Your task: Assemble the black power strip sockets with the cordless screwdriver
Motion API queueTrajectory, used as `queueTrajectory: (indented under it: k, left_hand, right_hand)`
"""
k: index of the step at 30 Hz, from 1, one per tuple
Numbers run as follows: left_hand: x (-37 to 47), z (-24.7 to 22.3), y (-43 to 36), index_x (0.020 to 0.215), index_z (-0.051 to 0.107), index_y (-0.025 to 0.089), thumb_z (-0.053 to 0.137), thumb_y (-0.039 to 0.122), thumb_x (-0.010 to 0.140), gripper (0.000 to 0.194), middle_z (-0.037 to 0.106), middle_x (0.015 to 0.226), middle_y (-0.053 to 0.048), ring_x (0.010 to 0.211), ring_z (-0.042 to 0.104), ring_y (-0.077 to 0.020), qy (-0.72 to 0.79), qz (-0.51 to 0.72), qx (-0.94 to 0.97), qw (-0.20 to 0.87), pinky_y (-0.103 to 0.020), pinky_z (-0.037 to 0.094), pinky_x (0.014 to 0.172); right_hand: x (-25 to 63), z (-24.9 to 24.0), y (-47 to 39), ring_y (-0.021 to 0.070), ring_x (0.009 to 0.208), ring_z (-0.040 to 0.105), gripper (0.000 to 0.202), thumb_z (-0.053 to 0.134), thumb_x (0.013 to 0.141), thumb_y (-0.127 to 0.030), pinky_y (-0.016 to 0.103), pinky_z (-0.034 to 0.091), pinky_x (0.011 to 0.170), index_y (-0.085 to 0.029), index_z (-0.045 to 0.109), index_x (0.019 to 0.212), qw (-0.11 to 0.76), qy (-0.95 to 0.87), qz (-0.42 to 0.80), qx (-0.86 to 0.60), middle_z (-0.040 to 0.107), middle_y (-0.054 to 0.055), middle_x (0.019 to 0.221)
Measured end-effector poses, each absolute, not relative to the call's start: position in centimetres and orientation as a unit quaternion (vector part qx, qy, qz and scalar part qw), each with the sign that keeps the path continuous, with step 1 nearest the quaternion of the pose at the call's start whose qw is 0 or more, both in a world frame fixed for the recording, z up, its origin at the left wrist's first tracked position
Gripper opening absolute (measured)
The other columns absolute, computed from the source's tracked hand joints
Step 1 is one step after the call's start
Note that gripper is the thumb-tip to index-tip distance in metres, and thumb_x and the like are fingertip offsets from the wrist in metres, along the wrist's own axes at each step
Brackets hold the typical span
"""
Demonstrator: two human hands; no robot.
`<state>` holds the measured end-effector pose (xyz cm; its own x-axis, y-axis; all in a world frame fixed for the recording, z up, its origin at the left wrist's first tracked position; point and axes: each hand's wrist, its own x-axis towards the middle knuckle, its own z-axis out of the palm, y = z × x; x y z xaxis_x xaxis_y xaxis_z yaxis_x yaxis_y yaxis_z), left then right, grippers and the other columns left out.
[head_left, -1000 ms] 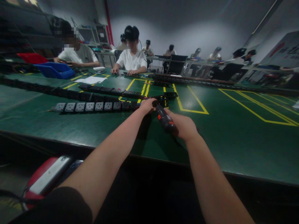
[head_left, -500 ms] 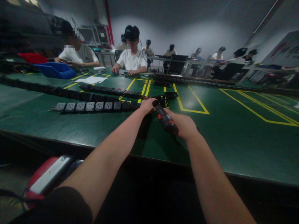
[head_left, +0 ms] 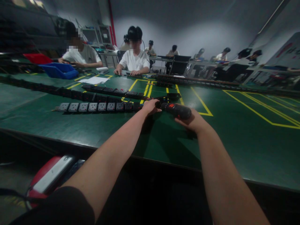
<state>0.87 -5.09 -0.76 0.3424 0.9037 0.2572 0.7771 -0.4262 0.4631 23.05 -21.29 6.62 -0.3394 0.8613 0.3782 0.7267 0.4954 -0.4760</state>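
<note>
A black power screwdriver with orange marks (head_left: 176, 110) is in my right hand (head_left: 191, 120), its body lying nearly level and its front end pointing left. My left hand (head_left: 151, 107) is closed at the right end of a long strip of grey and black sockets (head_left: 102, 107), close to the tool's front end. What its fingertips pinch is too small and dark to tell. Behind it lies a second dark socket strip (head_left: 117, 91), and a longer dark strip (head_left: 70, 93) runs off to the left.
The green table (head_left: 77, 125) carries yellow tape lines. At the back left stand a blue bin (head_left: 58, 71) and a red bin (head_left: 37, 58), near white papers (head_left: 95, 80). Across the table sits a person in white (head_left: 136, 61); long dark strips (head_left: 199, 80) lie at the far edge.
My right hand has moved right and swung the screwdriver from a slant toward me to nearly level. My left hand stays at the strip's end. The whole view has shifted slightly.
</note>
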Motion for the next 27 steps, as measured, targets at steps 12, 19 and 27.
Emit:
queueTrajectory:
  k: [12, 19, 27]
  left_hand:
    - [0.8, -0.8, -5.6, 0.133, 0.068, 0.028, 0.086, 0.043, 0.076, 0.061, 0.073, 0.134, -0.007, 0.129, 0.064, -0.0342, 0.502, 0.262, 0.817, 0.115, -0.046, 0.044, 0.115]
    - [0.6, -1.5, -5.3, 0.138, 0.063, 0.032, 0.081, 0.047, 0.080, 0.063, 0.072, 0.138, -0.004, 0.131, 0.064, -0.0298, 0.481, 0.286, 0.823, 0.100, -0.041, 0.046, 0.112]
    - [0.7, -1.9, -5.1, 0.144, 0.058, 0.032, 0.082, 0.051, 0.078, 0.073, 0.070, 0.142, -0.005, 0.133, 0.063, -0.0303, 0.482, 0.288, 0.823, 0.084, -0.039, 0.046, 0.112]
  right_hand:
    - [21.3, 6.5, -21.3, 0.0195, 0.055, 0.063, 0.027, 0.077, 0.077, -0.032, 0.035, 0.054, 0.055, -0.020, 0.071, 0.100, 0.381, -0.636, 0.320, -0.589, 0.066, 0.002, 0.064]
    - [18.6, 7.4, -22.2, 0.0172, 0.052, 0.060, 0.025, 0.071, 0.078, -0.018, 0.035, 0.055, 0.059, -0.020, 0.071, 0.103, 0.391, -0.599, 0.334, -0.614, 0.060, -0.002, 0.059]
    - [17.9, 7.5, -21.9, 0.0175, 0.054, 0.063, 0.036, 0.072, 0.081, -0.013, 0.036, 0.059, 0.062, -0.019, 0.070, 0.116, 0.364, -0.633, 0.312, -0.608, 0.065, 0.000, 0.067]
